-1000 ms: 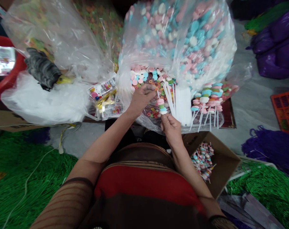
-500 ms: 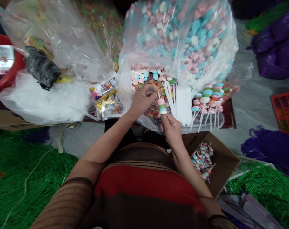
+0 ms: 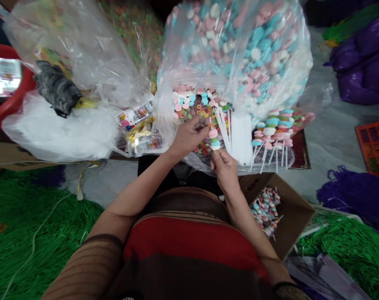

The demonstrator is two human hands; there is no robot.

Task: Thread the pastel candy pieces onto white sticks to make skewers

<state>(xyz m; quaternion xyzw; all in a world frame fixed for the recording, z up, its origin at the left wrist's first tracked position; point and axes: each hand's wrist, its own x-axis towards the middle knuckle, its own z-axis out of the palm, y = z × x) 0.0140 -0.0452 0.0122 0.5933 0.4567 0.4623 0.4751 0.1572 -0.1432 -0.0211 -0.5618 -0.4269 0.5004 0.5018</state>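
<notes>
- Pink, green, blue and white candies were stacked on 1 skewer, held roughly upright between the hands, in front of the loose rings.
- Right hand: thumb and fingers closed, pinching the skewer just below its lowest, white candy.
- Left hand: thumb and index bent toward each other, nearly together, tips at the skewer's top beside 1 orange ring; could not tell whether they gripped it.
- Candy discs lay beyond the rings, at the mouth of a big clear bag.
- White sticks fanned out right of the skewer; a stick bundle lay next to them.
- Filled skewers rested farther right, near the end of the table.
- Carton, below right: held wrapped sweets.
- Packets lay left of the left hand.
</notes>
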